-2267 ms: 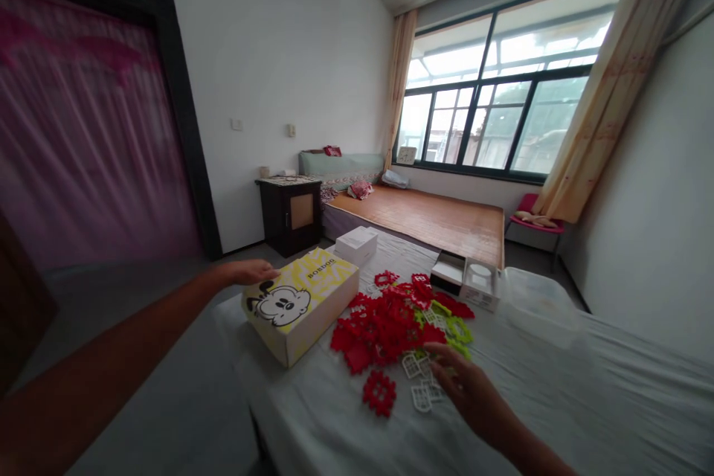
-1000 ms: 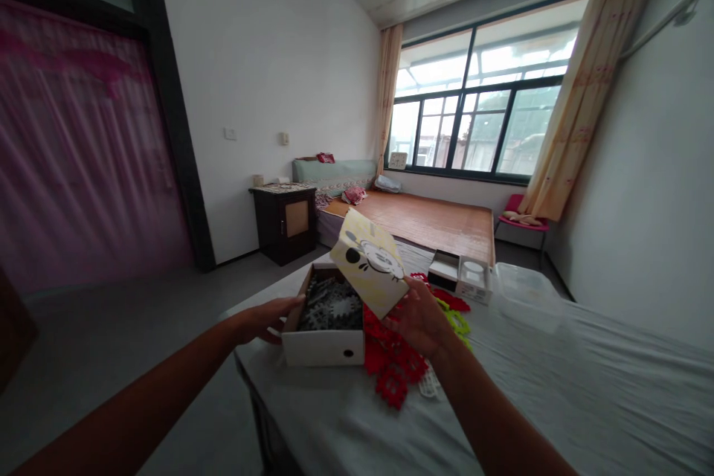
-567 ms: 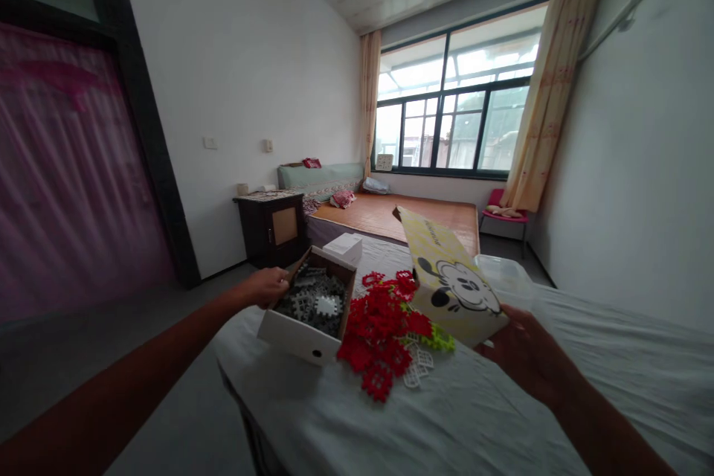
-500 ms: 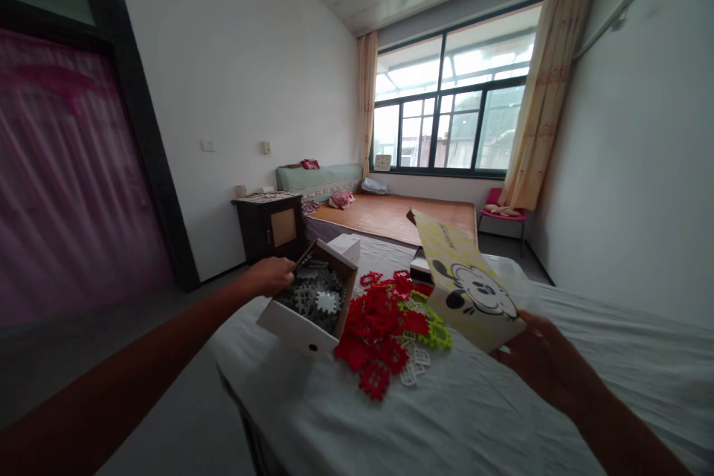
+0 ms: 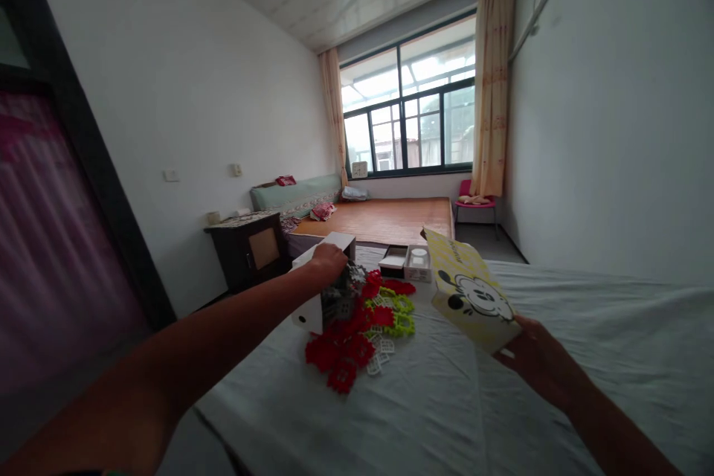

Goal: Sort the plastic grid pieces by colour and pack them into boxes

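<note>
My left hand (image 5: 328,262) grips the far edge of a white cardboard box (image 5: 309,312) and holds it tipped on its side, so grey and white plastic pieces (image 5: 344,291) spill from it onto the pile of red, green and white pieces (image 5: 357,335) on the white-covered table (image 5: 446,401). My right hand (image 5: 532,361) holds the box's yellow lid (image 5: 471,297), printed with a cartoon face, just above the table to the right of the pile.
Two small white boxes (image 5: 406,262) stand behind the pile. Beyond the table are a low bed with a wooden mat (image 5: 390,217), a dark nightstand (image 5: 248,249), a pink chair (image 5: 474,204) and a large window. Grey floor lies to the left.
The lid came off the box and went right in my right hand. My left hand tipped the open box over toward the red pile; grey pieces now spill out.
</note>
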The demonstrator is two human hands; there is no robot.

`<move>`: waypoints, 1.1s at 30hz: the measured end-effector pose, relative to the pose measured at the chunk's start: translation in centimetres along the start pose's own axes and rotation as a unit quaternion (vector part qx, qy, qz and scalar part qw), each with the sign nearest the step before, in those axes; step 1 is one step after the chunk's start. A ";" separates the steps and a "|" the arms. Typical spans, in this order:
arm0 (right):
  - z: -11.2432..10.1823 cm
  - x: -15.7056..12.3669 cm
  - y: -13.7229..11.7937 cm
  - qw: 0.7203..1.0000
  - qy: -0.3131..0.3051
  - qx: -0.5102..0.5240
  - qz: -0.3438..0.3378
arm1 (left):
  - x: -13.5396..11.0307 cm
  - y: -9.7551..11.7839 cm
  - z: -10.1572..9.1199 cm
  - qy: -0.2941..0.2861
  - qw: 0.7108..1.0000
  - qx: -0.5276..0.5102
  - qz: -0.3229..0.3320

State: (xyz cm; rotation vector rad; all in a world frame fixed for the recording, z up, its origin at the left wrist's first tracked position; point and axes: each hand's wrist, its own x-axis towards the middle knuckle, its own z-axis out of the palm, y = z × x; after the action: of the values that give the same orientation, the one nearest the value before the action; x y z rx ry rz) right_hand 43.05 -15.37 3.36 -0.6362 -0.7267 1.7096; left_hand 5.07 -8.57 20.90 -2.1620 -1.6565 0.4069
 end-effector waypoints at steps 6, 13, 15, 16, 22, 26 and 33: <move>0.6 -0.3 0.1 1.000 -0.014 -0.007 -0.005 | 1.6 3.2 -0.5 0.015 1.000 0.025 -0.005; 1.0 -0.9 0.0 1.000 -0.011 -0.011 -0.009 | 2.5 3.2 -0.5 0.044 0.998 0.036 -0.023; 0.8 -0.9 0.0 1.000 -0.005 -0.013 -0.009 | 2.3 2.7 -0.3 0.049 0.997 0.041 -0.031; 0.7 -0.8 0.0 1.000 -0.002 -0.016 -0.008 | 2.1 2.4 -0.2 0.050 0.997 0.044 -0.036; 0.3 -0.5 0.4 0.999 0.009 -0.032 -0.007 | 0.7 0.1 -0.1 0.060 0.994 0.061 -0.075; 0.4 -0.6 0.5 0.999 0.011 -0.042 -0.014 | -0.3 -1.4 -0.4 0.075 0.992 0.054 -0.083; 0.5 -0.7 0.5 0.999 -0.005 -0.040 -0.009 | -2.2 -1.4 0.4 0.111 0.994 -0.006 -0.016</move>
State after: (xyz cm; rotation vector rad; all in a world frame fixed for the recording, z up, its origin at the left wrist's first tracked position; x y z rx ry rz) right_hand 42.56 -16.21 3.32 -0.6749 -0.8086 1.6740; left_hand 3.15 -10.33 21.15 -2.1012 -1.5702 0.1395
